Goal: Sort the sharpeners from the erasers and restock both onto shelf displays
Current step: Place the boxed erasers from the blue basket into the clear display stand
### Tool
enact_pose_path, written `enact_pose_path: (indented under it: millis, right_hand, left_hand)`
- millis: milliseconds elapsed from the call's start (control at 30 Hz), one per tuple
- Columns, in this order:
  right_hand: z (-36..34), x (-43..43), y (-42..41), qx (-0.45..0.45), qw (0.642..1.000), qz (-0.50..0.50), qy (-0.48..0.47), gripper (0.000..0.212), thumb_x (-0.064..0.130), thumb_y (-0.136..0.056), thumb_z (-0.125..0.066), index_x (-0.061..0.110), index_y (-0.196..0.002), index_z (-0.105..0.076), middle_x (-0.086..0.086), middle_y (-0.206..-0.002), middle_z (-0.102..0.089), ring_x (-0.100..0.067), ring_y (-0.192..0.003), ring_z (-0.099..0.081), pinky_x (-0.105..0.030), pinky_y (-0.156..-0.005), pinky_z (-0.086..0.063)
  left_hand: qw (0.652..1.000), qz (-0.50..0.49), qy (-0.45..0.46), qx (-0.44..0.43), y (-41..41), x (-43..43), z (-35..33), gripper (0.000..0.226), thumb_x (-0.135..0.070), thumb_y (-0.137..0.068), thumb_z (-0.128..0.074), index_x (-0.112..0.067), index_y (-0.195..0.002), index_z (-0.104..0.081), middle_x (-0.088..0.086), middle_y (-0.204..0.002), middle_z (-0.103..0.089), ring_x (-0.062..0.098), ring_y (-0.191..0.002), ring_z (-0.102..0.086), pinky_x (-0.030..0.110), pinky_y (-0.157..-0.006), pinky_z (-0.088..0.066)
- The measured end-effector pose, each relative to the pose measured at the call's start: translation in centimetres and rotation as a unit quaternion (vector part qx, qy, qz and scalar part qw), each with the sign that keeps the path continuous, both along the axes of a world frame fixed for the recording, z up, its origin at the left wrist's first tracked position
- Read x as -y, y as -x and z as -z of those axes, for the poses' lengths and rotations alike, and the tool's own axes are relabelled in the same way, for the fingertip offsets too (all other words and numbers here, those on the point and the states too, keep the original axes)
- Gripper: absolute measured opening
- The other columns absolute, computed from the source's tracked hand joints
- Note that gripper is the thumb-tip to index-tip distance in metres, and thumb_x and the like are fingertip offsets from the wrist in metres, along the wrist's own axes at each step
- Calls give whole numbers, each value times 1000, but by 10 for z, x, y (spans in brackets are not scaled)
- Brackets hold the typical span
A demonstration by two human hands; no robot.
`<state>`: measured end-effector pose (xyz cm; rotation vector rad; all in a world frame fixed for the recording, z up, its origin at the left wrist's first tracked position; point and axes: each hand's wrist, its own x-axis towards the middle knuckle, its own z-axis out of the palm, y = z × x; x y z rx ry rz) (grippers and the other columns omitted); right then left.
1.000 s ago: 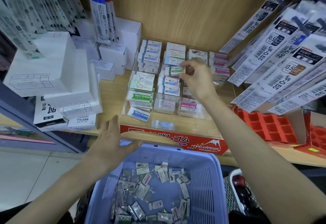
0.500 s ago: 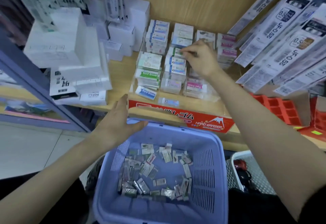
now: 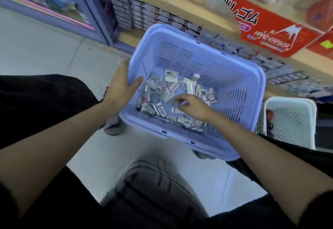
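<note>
Tiled shop floor (image 3: 45, 45) beneath shelves (image 3: 144, 16). Clasping purple basket (image 3: 180, 55) rim with left hand (image 3: 119, 86), thumb inside; holding right hand (image 3: 193, 107) over loose packets (image 3: 167, 94), fingers half-curled, grip unclear.

Wrapped packets (image 3: 169, 91) lie loose in lilac basket (image 3: 198, 52).

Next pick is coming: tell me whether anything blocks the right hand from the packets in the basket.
Nothing visible does. The right hand reaches inside the open-topped basket, right over the loose packets.
</note>
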<state>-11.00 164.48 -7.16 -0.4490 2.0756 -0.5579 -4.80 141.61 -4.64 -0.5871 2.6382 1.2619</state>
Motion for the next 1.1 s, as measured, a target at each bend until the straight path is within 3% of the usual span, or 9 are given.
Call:
enact_pose_path:
  millis: [133,200,300,400,467,567,733,867,1100]
  right_hand:
    - [60,25,11,85,972,220,8,43,14,-96,-53,10,-138,-42,-15,-135,-46,-32,-117,-51,-39,-97,-43]
    - [83,45,15,91,961,260,30,47,13,-94,-58,8,-137,-42,-18,-135,-45,-32,-120,-49,-36,-95,-42]
    - [109,85,16,51,970,233,55,56,16,-89,-65,4,-137,-41,-16,-133,-41,-30,-122,-46,-27,-94,-42]
    - [130,112,19,19,977,197,77,62,38,-86,-65,9,-136,-42,-17,-132,-41,-33,-124,-40,-47,-105,-34]
    - [142,122,23,6,986,158,50,59,42,-90,-58,15,-140,-40,-17,-140,-39,-32,-129,-35,-43,-109,-27]
    - [151,123,22,75,974,196,81,67,47,-84,-62,18,-139,-40,-13,-138,-38,-31,-119,-47,-42,-106,-36]
    - [146,122,11,166,919,320,161,36,16,-85,-69,19,-111,-45,-17,-124,-44,-23,-85,-60,-27,-59,-53]
    - [135,118,8,194,895,350,195,34,6,-89,-63,8,-118,-47,-1,-97,-54,-20,-74,-60,-34,-59,-57]
    - [124,112,9,221,904,315,186,43,3,-87,-64,8,-126,-46,1,-102,-52,-20,-87,-60,-30,-65,-57]
  left_hand:
    - [999,-43,-24,-22,3,-1,6,50,-22,-96,-54,-13,-140,-34,7,-121,-55,24,-100,-53,26,-73,-35]
    - [998,-46,-24,-20,2,-1,7,49,-19,-95,-53,-16,-140,-33,4,-110,-54,24,-90,-52,30,-70,-35]
    - [998,-47,-25,-22,1,-1,8,47,-19,-95,-53,-16,-138,-35,1,-105,-53,20,-85,-51,28,-69,-35]
    - [998,-52,-27,-30,2,-3,7,46,-19,-94,-55,-14,-136,-37,1,-106,-55,18,-85,-52,20,-65,-37]
    - [998,-59,-20,-27,2,-3,7,46,-18,-93,-55,-15,-135,-38,-3,-106,-54,14,-85,-52,9,-62,-37]
    - [997,-68,-28,-22,2,-3,7,44,-18,-94,-53,-18,-135,-38,-3,-103,-54,14,-80,-53,7,-60,-37]
    - [996,-74,-39,-24,1,-4,5,42,-18,-95,-52,-18,-135,-39,-1,-101,-55,5,-76,-54,6,-59,-38]
    - [995,-78,-53,-25,0,-2,7,42,-22,-96,-51,-22,-135,-37,-4,-103,-55,4,-81,-57,9,-60,-41]
    - [995,-75,-52,-42,1,-1,12,42,-20,-96,-51,-20,-135,-38,-5,-105,-53,0,-82,-55,1,-60,-37]
